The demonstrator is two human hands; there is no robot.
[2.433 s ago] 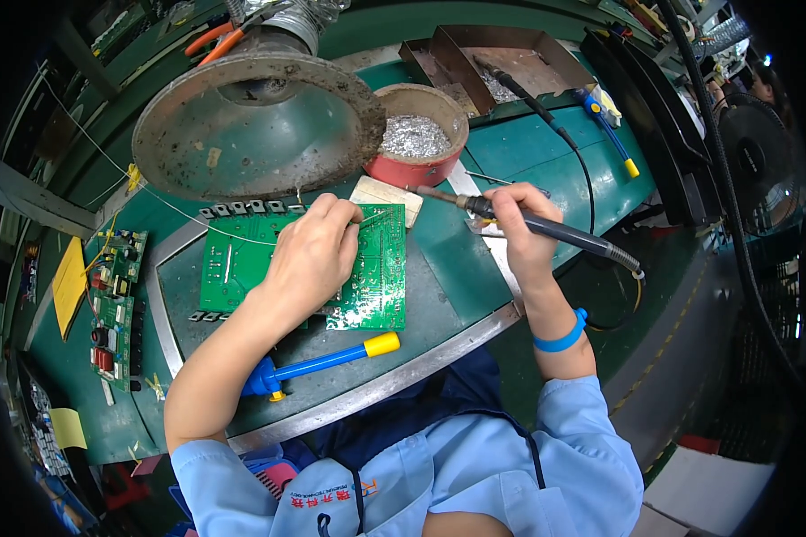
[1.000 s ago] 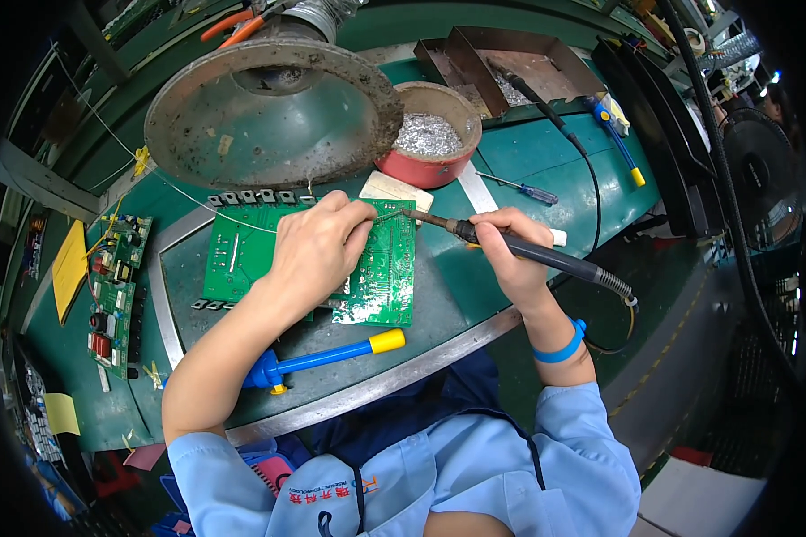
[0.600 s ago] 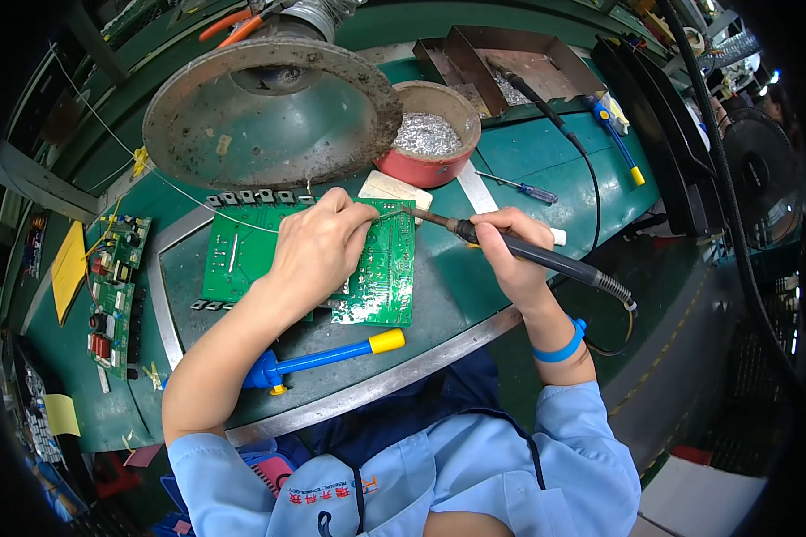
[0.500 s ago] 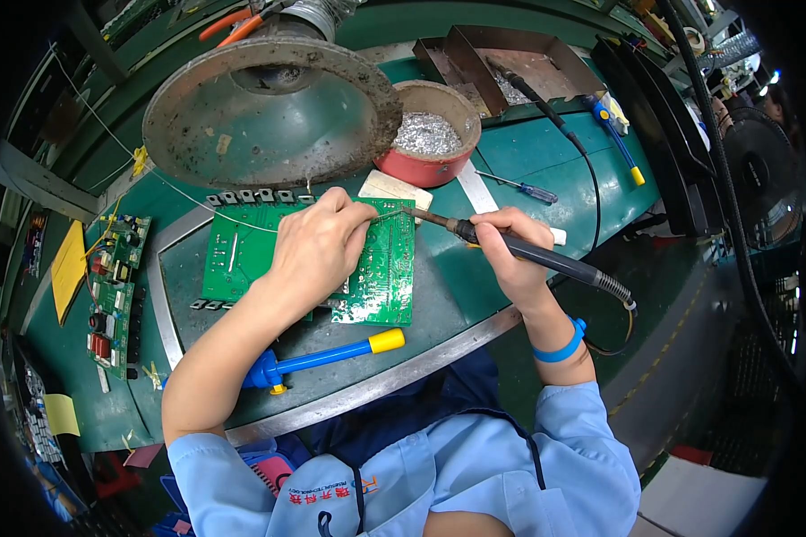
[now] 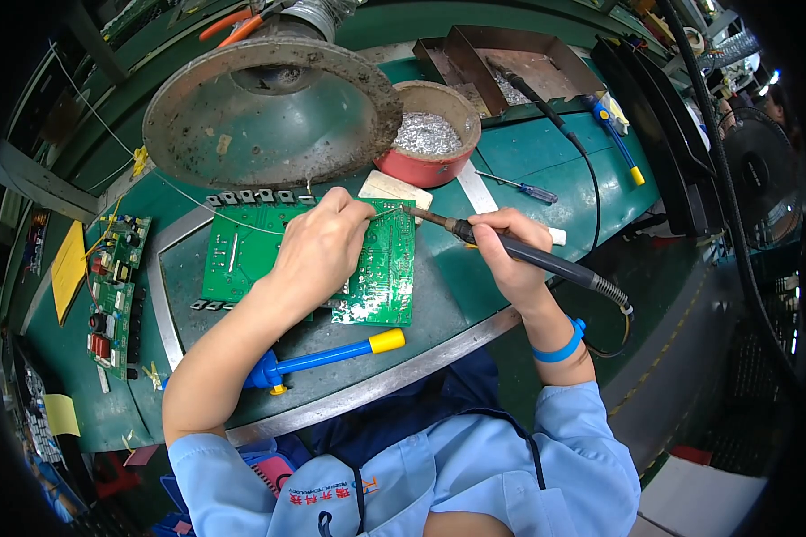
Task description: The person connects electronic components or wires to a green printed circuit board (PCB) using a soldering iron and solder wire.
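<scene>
A green circuit board (image 5: 387,277) lies on the bench, solder side up, beside a second green board (image 5: 242,259) edged with black transistors. Over both boards rests my left hand (image 5: 321,240), thumb and forefinger pinched on a thin solder wire (image 5: 388,213) that reaches the far edge of the right board. My right hand (image 5: 513,255) grips a soldering iron (image 5: 560,261) like a pen. Its tip meets the board close to the wire's end; the exact joint is too small to make out. A blue and yellow solder sucker (image 5: 327,358) lies nearer my body.
A large fume extraction hood (image 5: 269,116) stands over the far side, next to a red-sided bowl (image 5: 428,166) holding shiny solder scraps. Farther right are a screwdriver (image 5: 528,190), another solder sucker (image 5: 618,143) and metal trays (image 5: 519,58). Populated boards (image 5: 112,322) lie left.
Both hands keep nearly the same place. The rear end of the soldering iron has dipped very slightly, with its tip still at the board's far edge.
</scene>
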